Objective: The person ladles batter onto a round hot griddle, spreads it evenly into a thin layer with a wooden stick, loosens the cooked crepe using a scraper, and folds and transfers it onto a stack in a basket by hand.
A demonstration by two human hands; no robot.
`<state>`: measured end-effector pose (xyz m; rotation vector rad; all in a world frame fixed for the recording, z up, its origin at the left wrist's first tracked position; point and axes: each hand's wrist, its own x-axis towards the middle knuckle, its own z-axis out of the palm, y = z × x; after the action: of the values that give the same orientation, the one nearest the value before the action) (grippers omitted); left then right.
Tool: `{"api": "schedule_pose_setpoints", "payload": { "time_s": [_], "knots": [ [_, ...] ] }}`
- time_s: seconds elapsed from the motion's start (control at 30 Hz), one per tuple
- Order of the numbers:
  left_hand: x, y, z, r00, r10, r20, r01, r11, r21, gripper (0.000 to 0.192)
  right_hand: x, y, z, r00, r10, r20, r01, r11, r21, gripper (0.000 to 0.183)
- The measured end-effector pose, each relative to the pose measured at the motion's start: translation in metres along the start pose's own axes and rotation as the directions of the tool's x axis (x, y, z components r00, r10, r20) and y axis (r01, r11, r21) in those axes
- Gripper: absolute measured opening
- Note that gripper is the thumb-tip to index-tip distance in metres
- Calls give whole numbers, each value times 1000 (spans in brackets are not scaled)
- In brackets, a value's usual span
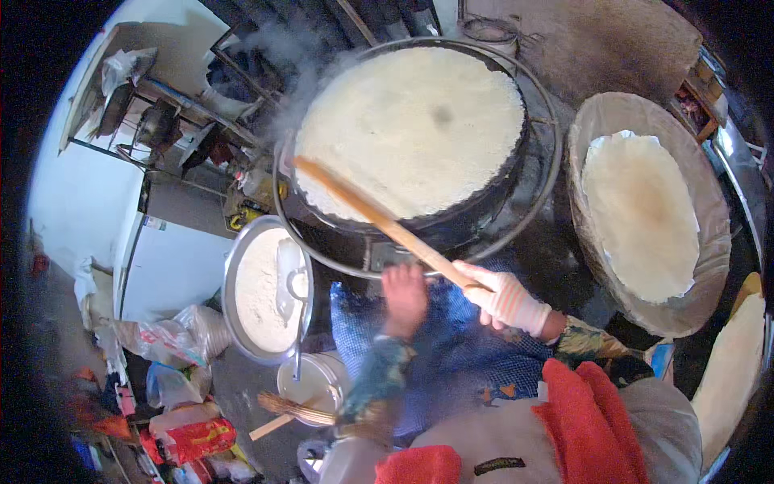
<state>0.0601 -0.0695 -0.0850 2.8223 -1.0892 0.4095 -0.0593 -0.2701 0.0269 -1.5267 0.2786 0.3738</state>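
A large pale sheet of batter or flatbread point(411, 133) covers a round dark griddle ringed by a metal hoop. In a striped knit glove, my right hand point(505, 296) grips a long wooden paddle point(387, 224); the paddle slants up and left across the griddle's near edge, its far tip by the sheet's left edge. My left hand point(405, 296) is bare and blurred, near the hoop's near side, with no object visible in it. Left of the griddle, a metal basin point(233, 308) holds pale batter and a ladle point(294, 302). Blue textured cloth point(435, 351) lies below my hands.
On the right, a lined oval basket point(586, 242) holds thin flatbread point(644, 218); more pale sheets point(728, 375) lie at far right. A white bucket point(308, 381) with a straw brush point(296, 408) sits below the basin. Steam rises at the griddle's upper left, near a cluttered shelf point(199, 109).
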Motion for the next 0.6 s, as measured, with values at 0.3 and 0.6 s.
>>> {"api": "schedule_pose_setpoints", "payload": {
  "time_s": [0.3,0.6],
  "knots": [
    [-8,78,-17,981,64,-184,-138,894,-426,61,-38,13,-20,994,83,65,-90,990,110,50],
    [197,97,-57,843,521,-134,-538,823,-182,101,-135,59,-41,801,299,-519,-150,939,309,52]
  ]
}}
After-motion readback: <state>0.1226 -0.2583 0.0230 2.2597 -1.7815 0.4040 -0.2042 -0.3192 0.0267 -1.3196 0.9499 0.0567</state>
